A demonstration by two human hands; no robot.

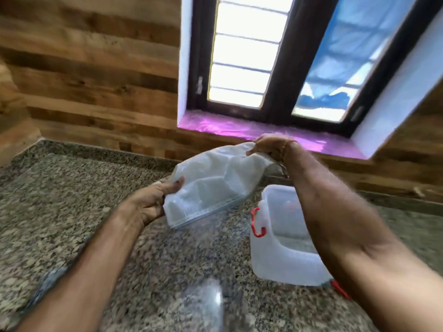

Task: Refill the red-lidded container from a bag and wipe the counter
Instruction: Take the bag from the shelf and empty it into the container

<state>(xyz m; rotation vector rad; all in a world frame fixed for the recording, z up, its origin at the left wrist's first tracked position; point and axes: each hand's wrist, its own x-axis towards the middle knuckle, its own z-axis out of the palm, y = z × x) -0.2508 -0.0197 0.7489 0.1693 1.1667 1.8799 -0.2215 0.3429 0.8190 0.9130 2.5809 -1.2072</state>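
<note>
A clear plastic bag [211, 183] with white contents hangs in the air above the granite counter [96, 212], tilted, its lower end to the left. My left hand [155, 202] grips that lower end. My right hand [271, 147] pinches the bag's upper end, raised near the window sill. Below and to the right stands an open translucent white container [275, 255] with red latches [257, 224]; my right forearm crosses over it and hides part of its inside. No lid is visible on it. The picture is blurred.
A wood-panelled wall [96, 80] runs behind the counter. A dark-framed window [275, 68] with a pink-lit sill [239, 128] sits above. A shiny blurred object [211, 300] lies at the counter's front. A red piece [340, 288] shows by the container's right corner.
</note>
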